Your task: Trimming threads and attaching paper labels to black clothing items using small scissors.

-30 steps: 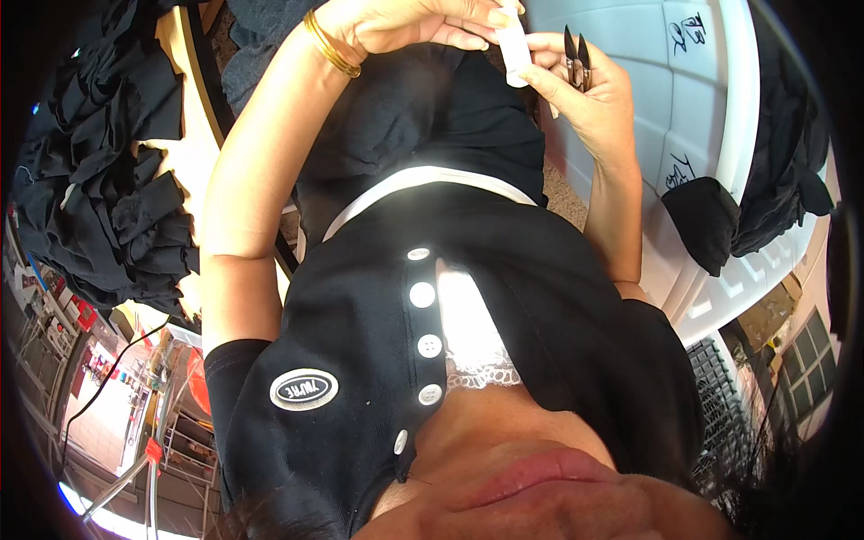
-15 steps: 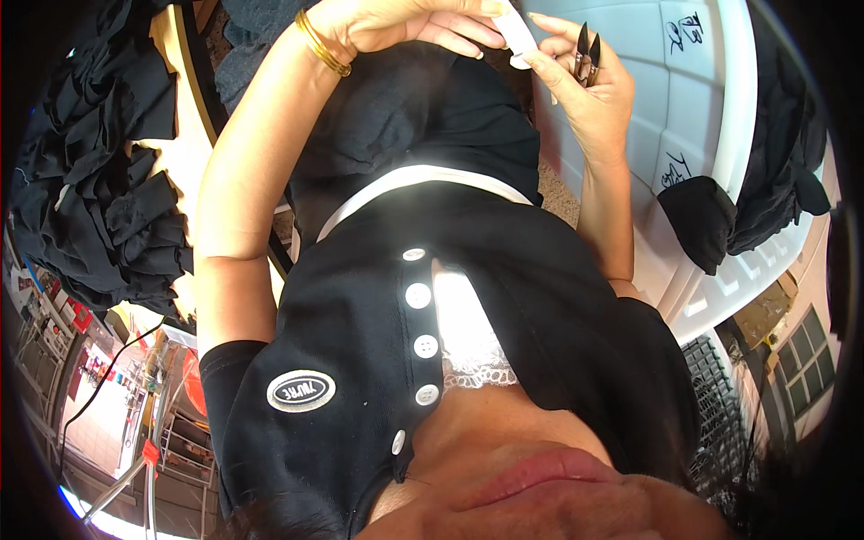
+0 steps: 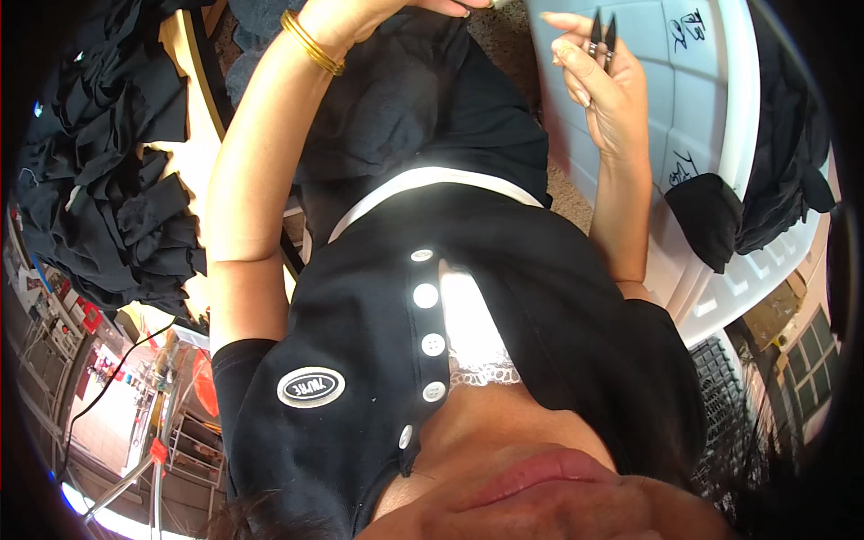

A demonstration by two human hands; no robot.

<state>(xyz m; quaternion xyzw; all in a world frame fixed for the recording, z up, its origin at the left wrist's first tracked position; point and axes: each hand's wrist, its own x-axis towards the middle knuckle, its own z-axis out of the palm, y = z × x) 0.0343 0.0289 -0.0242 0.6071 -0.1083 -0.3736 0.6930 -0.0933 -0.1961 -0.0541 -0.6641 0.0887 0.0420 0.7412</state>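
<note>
My left hand (image 3: pixel 362 16), below which gold bangles (image 3: pixel 310 43) circle the wrist, is at the top edge, and most of its fingers are cut off. A small white end (image 3: pixel 498 4) shows by its fingertips, seemingly the white strip it holds. On the right, my right hand (image 3: pixel 614 101) has black-bladed thread snips (image 3: pixel 603 40) tucked in its curled fingers, blades pointing up and away. Its thumb and forefinger are apart, with nothing visible between them. Dark cloth (image 3: pixel 378 117) lies over my lap between the arms.
A pale blue plastic tub (image 3: pixel 670 99) stands close by my right arm, with black fabric (image 3: pixel 706 220) hanging over its rim. Black garment pieces (image 3: pixel 117 180) are heaped at the left on a light wooden table (image 3: pixel 202 117). A dark crate (image 3: pixel 715 387) sits at the lower right.
My hands have parted: the right hand let go of the white strip and moved right with the snips. My left hand moved up, partly out of view.
</note>
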